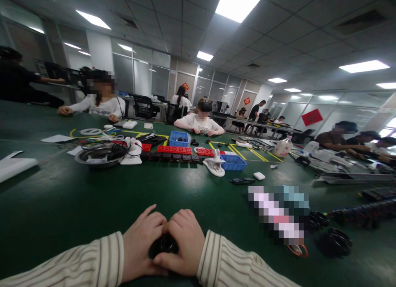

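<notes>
A small, glossy black round object [167, 243] sits between my two hands, low in the head view, at the near side of the green table [102, 204]. Curled around its left side is my left hand [144, 241], index finger raised a little. My right hand [184, 241] wraps over it from the right, thumb lying across the front. The fingers of both hands meet at the top and hide most of the object, so its exact kind cannot be made out.
Coiled black cables [335, 241] lie at right, near a blurred pink item [275, 214]. Farther back are a metal bowl [100, 161], red modules [173, 150], blue bins [233, 162], a white clip stand [215, 165] and a white case [259, 176]. Several people sit around.
</notes>
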`<control>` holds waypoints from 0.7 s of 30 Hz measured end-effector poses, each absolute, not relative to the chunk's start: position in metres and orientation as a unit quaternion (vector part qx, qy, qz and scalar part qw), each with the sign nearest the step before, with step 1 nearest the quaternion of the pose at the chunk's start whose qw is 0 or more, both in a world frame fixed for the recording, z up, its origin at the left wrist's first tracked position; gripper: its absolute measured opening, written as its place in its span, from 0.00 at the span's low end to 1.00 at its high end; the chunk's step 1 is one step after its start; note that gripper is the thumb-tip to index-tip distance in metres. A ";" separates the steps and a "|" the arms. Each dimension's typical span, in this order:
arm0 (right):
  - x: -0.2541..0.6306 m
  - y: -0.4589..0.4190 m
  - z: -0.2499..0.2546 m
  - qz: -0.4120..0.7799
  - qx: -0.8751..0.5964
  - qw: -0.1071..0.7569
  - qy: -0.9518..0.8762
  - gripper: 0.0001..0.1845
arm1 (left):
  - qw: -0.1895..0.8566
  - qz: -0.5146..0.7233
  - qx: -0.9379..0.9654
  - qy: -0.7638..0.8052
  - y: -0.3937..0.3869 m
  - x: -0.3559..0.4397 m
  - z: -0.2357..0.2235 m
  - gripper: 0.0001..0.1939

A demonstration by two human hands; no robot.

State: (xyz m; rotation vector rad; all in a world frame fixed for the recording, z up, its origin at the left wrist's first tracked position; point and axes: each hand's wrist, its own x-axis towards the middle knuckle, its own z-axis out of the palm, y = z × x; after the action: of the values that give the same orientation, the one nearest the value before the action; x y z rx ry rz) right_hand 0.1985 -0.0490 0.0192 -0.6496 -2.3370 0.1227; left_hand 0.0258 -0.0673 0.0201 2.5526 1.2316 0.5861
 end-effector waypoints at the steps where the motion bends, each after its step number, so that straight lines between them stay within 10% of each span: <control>1: 0.199 -0.050 0.020 0.045 -0.236 0.340 -0.909 0.38 | 0.126 0.197 0.877 0.420 -0.068 0.027 0.022 0.22; 10: 0.200 -0.059 0.028 0.051 -0.051 0.353 -0.933 0.10 | 0.199 0.187 0.887 0.372 -0.063 0.023 0.024 0.18; 21: 0.204 -0.061 0.039 0.113 -0.184 0.392 -0.894 0.35 | 0.159 0.236 0.870 0.402 -0.077 0.027 0.024 0.34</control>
State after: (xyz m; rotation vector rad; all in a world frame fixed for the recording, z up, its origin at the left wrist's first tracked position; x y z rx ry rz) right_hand 0.2037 -0.0606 0.0390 -0.4674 -2.2704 0.2860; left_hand 0.0266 -0.0772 0.0241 2.4885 1.1483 0.6759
